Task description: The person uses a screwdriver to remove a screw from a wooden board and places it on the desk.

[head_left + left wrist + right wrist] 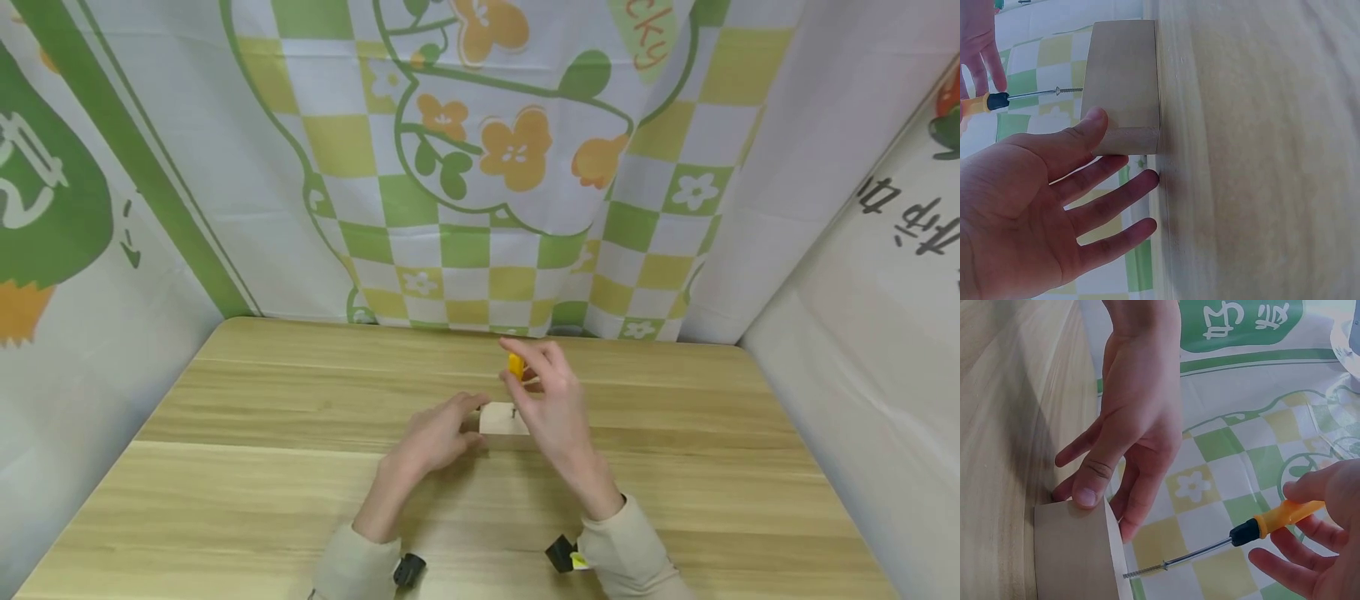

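A pale wooden block (502, 418) lies on the table in front of me. My left hand (438, 433) grips its left end, thumb on the near side and forefinger on the far side, with the other fingers spread. A screw (1143, 571) stands in the block's top face, most of its thread showing. My right hand (557, 408) holds a screwdriver (1279, 517) by its yellow handle between thumb and fingers, above the block. The driver's metal shaft points down, its tip at the screw head, roughly in line with the screw in both wrist views.
The wood-grain table (247, 500) reaches back to a checked, flowered curtain (465, 250). Printed white cloths hang along the left and right sides. A black wrist device (409, 570) shows at the left sleeve, another (561, 553) at the right.
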The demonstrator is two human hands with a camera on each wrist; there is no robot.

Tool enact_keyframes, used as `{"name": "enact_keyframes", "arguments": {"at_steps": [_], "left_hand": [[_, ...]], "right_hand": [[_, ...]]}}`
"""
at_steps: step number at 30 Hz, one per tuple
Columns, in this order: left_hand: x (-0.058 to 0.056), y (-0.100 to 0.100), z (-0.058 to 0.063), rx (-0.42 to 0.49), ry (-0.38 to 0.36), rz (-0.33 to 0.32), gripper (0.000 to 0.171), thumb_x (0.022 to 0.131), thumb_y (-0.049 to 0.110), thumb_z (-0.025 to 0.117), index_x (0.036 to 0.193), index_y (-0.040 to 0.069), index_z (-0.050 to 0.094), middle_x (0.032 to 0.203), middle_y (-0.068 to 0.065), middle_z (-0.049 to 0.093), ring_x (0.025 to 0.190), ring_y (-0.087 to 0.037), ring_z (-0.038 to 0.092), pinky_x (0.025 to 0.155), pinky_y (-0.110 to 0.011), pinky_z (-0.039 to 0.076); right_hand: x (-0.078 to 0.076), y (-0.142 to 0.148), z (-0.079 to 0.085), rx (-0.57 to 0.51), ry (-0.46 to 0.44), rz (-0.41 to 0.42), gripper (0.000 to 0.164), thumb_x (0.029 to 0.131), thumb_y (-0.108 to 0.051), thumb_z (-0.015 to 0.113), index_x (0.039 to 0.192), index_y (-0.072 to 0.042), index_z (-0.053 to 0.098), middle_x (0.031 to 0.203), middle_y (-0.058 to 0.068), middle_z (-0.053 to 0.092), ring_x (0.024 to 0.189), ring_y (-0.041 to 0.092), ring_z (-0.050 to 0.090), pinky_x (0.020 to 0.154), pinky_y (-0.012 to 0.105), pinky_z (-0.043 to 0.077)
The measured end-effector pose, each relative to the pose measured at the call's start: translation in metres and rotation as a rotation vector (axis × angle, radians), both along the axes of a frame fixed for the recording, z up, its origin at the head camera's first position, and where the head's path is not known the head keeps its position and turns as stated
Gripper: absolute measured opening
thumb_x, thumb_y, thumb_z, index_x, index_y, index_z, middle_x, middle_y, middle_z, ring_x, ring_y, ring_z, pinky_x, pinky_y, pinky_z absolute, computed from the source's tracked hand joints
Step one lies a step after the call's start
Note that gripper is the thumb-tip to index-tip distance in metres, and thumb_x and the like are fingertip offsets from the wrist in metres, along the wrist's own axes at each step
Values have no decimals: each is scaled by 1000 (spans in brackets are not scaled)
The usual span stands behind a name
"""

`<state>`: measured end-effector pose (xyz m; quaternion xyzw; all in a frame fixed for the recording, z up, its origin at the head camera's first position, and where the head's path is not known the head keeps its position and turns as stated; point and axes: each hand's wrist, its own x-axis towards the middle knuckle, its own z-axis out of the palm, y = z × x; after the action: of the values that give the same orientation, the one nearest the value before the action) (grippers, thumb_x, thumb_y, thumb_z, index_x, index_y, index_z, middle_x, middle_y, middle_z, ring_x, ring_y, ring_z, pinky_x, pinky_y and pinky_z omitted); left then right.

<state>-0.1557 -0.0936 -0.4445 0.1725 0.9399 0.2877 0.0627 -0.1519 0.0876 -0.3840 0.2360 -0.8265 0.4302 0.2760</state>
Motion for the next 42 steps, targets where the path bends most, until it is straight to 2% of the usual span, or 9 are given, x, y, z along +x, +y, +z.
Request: {"name": "enact_keyframes", "arguments": {"at_steps": [7, 11, 16, 21, 26, 30, 36, 39, 42], "left_hand": [[1, 0, 0, 10, -3, 1, 56, 91, 23, 72, 143, 17, 53, 136, -6, 61, 114, -28, 64, 87, -52, 53], [1, -1, 1, 9, -2, 6, 56, 91, 23, 72, 143, 18, 53, 134, -6, 62, 110, -26, 64, 84, -50, 53], [2, -1, 0, 10, 8, 3, 55, 91, 23, 72, 142, 16, 54, 132, -6, 63, 105, -25, 65, 81, -48, 54], [2, -1, 0, 18, 3, -9, 57, 90, 22, 72, 143, 14, 53, 133, -8, 63, 101, -24, 65, 74, -41, 54], [2, 0, 0, 18, -11, -17, 58, 90, 21, 72, 144, 14, 52, 135, -10, 62, 107, -28, 65, 71, -38, 53], [1, 0, 0, 13, -10, -13, 58, 90, 21, 73, 143, 14, 53, 135, -10, 62, 116, -32, 63, 80, -47, 55], [0, 0, 0, 17, -7, -7, 57, 90, 22, 73, 143, 15, 53, 138, -9, 61, 124, -33, 59, 95, -57, 50], [0, 0, -1, 20, -14, -6, 57, 90, 22, 72, 143, 15, 53, 139, -9, 60, 125, -33, 59, 95, -57, 50], [0, 1, -1, 18, -20, -5, 57, 91, 23, 72, 144, 16, 52, 140, -8, 59, 125, -33, 59, 94, -56, 51]], "right_hand": [[1, 2, 1, -23, -4, 12, 48, 83, 7, 68, 127, -12, 67, 100, 10, 64, 82, 21, 68, 66, 26, 60], [1, 2, 3, -17, -32, 49, 52, 81, 10, 63, 128, -12, 66, 101, 12, 67, 87, 22, 69, 70, 27, 60], [2, 1, 2, -38, -80, 85, 41, 86, 3, 67, 124, -12, 68, 104, 9, 64, 90, 21, 65, 71, 29, 61], [0, 2, 0, -76, -64, 39, 33, 90, -13, 74, 123, -13, 70, 100, 7, 57, 84, 16, 60, 66, 25, 60], [-2, 6, 0, -47, -26, -13, 41, 87, -6, 76, 127, -8, 67, 93, 8, 56, 76, 15, 61, 62, 20, 57], [-1, 8, 4, -21, -33, -31, 50, 84, -1, 76, 132, -3, 60, 92, 9, 61, 76, 18, 66, 65, 21, 59], [3, 12, 7, -47, -63, 2, 36, 86, 6, 68, 120, -1, 59, 101, 13, 69, 87, 24, 71, 68, 28, 61], [2, 13, 7, -38, -44, 24, 32, 87, 2, 70, 118, -3, 63, 105, 12, 66, 90, 24, 70, 68, 33, 61], [1, 12, 6, -38, -4, 19, 30, 86, -5, 76, 114, -4, 66, 103, 11, 61, 86, 23, 65, 67, 34, 61]]}}
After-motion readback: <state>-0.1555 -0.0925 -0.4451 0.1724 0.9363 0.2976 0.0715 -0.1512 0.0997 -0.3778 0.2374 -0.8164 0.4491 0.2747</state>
